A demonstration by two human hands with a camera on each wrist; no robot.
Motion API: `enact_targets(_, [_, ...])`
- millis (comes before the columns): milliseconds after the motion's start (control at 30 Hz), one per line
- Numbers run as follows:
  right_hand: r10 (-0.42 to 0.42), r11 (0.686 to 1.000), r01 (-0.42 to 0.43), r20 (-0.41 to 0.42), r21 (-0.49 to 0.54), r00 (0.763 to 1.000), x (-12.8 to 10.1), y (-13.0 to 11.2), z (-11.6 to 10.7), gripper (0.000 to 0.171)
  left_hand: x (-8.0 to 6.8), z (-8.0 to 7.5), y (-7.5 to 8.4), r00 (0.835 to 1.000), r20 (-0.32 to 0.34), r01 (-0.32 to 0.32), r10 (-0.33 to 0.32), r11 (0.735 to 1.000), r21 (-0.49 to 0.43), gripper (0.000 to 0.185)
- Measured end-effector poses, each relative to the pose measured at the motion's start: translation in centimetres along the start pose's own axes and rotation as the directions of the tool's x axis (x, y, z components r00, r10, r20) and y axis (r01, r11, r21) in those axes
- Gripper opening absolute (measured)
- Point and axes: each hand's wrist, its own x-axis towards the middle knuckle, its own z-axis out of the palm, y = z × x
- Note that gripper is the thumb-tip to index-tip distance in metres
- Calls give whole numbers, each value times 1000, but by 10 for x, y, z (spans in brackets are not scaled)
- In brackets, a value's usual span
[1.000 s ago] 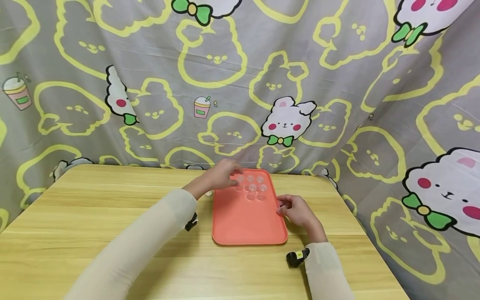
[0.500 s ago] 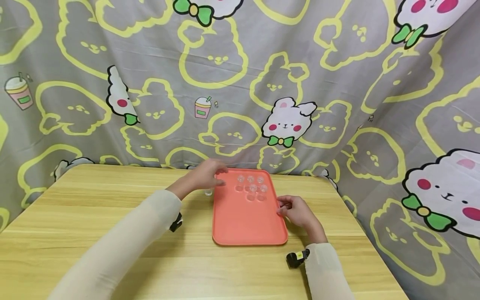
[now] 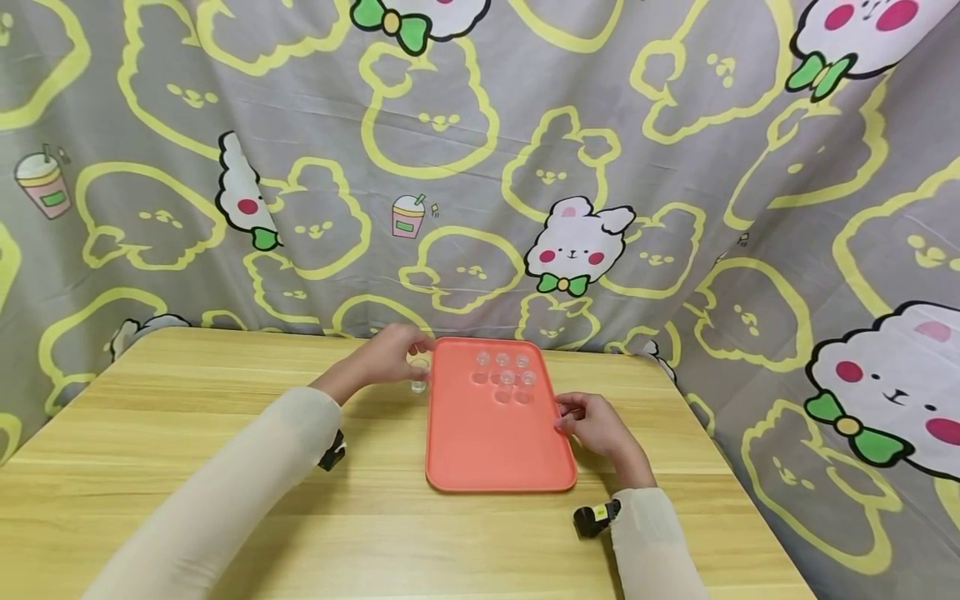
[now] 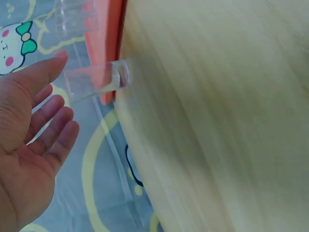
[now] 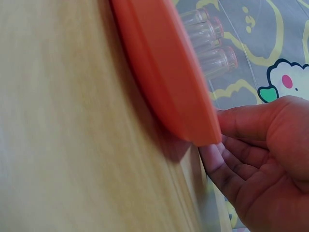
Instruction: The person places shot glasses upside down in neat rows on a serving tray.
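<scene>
A small clear glass (image 3: 418, 385) stands on the table just left of the coral-red tray (image 3: 498, 454). My left hand (image 3: 384, 354) is over it at the tray's far left corner. In the left wrist view the thumb and fingers of that hand (image 4: 34, 111) are spread apart at the mouth of the glass (image 4: 96, 83), holding nothing. Several similar clear glasses (image 3: 507, 385) stand in rows on the far part of the tray. My right hand (image 3: 596, 423) grips the tray's right rim, thumb at the edge and fingers underneath, as the right wrist view shows.
The light wooden table (image 3: 360, 533) runs back to a grey curtain (image 3: 315, 125) printed with yellow cartoon outlines. Another curtain side hangs along the right. Both wrists wear small black cameras.
My left hand has moved left, from above the glasses on the tray to the lone glass beside it. The right hand stays on the rim, and the tray glasses stand as before.
</scene>
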Motion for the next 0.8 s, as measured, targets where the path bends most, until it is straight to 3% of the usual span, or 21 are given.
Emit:
enact_targets(567, [-17,1000,17,3,-6,1000,2,3,-1,41,-7,11,-11,990,77,125,-122,991,-44,43])
enact_targets(800, [-6,1000,6,3,6,1000,3,5,-1,40,-10,18,-19,992,63,112,-109,993,-45,41])
